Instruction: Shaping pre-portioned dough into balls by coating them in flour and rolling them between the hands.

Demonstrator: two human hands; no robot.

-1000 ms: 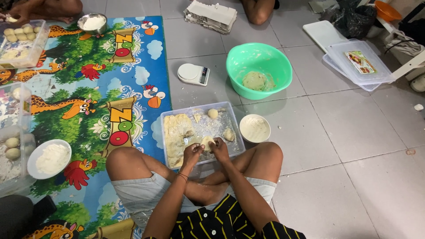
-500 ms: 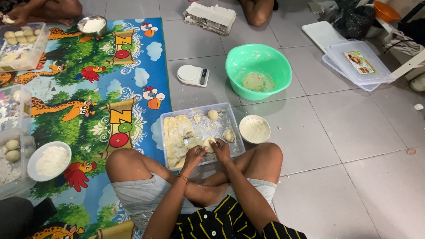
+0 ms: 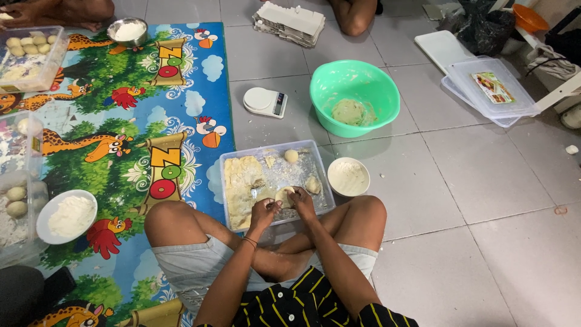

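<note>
The person sat cross-legged on the tiled floor (image 3: 484, 200), both hands working over a shallow clear tray (image 3: 233, 158) that rested against the knees. The left hand (image 3: 264, 212) and the right hand (image 3: 302, 200) were curled in from either side, fingers pinching a small pale dough piece (image 3: 284, 197) between them, held just above the floured tray bottom. A flat slab of dough (image 3: 241, 184) lay along the tray's left side, and two finished balls sat apart from it, one near the far edge (image 3: 292, 155) and one beside the right hand (image 3: 313, 184).

Just to the right of the tray stood a small white bowl of flour (image 3: 348, 177), close to the right knee. Farther off were a green basin (image 3: 354, 97) with a lump of dough in it, a small white scale (image 3: 265, 102) and a stack of clear lids (image 3: 491, 89). On the animal-print mat (image 3: 121, 121) to the left sat another white flour bowl (image 3: 66, 216) (other people's limbs showed at the top edge).

The likeliest trouble, as I judged it, was the dough tearing or sticking to the fingers if pinched too hard. A shifted knee could also have tipped the tray or knocked over the nearby flour bowl.
</note>
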